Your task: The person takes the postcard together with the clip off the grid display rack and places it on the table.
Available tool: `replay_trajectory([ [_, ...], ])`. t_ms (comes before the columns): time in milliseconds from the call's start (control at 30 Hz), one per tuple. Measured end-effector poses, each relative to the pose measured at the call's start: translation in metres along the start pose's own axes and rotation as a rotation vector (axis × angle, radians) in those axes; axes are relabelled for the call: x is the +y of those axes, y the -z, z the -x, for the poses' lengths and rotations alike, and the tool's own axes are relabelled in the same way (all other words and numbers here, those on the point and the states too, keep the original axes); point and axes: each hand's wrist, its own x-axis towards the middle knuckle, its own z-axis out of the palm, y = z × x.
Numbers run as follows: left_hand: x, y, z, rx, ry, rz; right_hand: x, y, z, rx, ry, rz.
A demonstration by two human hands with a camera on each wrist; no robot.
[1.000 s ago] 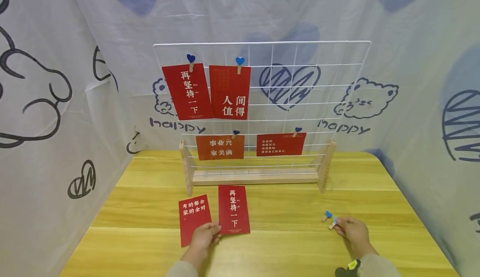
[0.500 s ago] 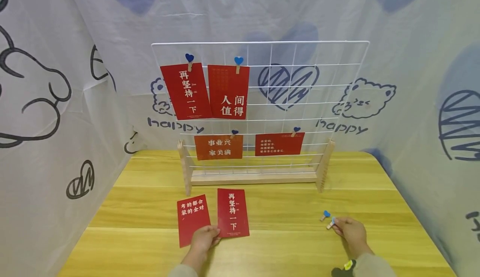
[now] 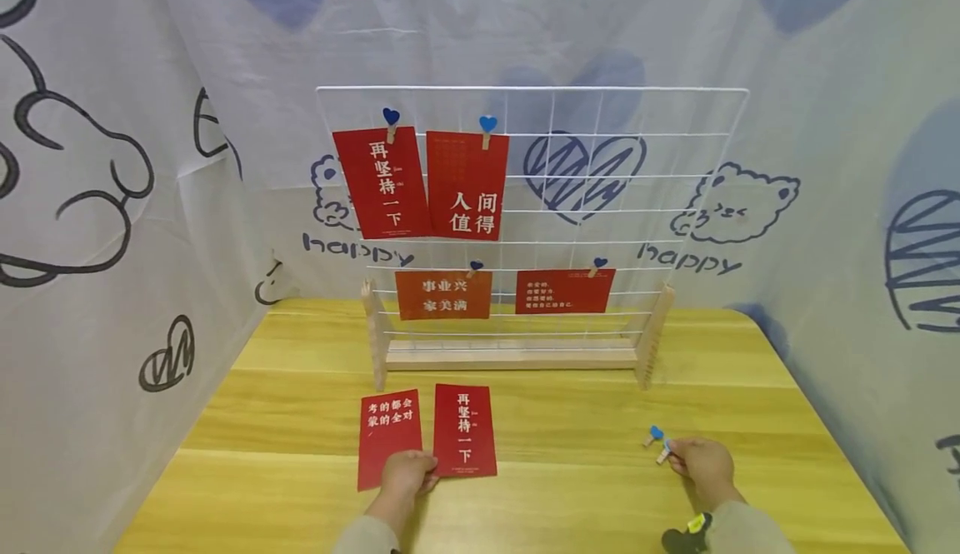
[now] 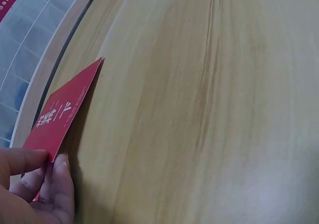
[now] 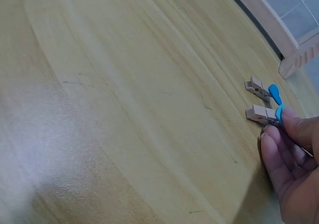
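The card (image 3: pixel 467 427) at six o'clock is red with white characters, the pinched clothespin (image 3: pixel 663 455) between four and five pale wood with a blue top. Streaky grain marks the yellow table (image 3: pixel 566 429); toward one, pale cloth (image 3: pixel 690 46) carries blue hearts.

The held card (image 3: pixel 464 433) and the upper-left card (image 3: pixel 383 183) on the rack (image 3: pixel 510 360) read "再坚持一下"; its neighbour (image 3: pixel 467 186), "人间值得"; the orange card (image 3: pixel 444 296), "事业兴家美满"; the lying card (image 3: pixel 388 433) nearest the left edge of the table (image 3: pixel 562 454), "考的都会蒙的全对"; the cloth (image 3: pixel 465 29), "happy", twice.
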Motion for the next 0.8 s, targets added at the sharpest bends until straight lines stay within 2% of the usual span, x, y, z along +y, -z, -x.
replay_trajectory([
  [100,0.007,-0.002,0.004,0.025,0.022,-0.083,0.002,0.001,0.000,-0.010,-0.017,-0.002],
  [267,0.014,-0.001,0.008,0.013,0.015,-0.168,0.001,0.002,0.000,-0.027,-0.032,0.004],
  [600,0.021,-0.001,0.014,-0.019,0.018,-0.215,0.000,0.004,0.001,-0.038,-0.023,0.029],
  [800,0.021,0.001,0.013,-0.026,-0.010,-0.229,0.001,0.004,-0.001,-0.030,-0.032,-0.005],
])
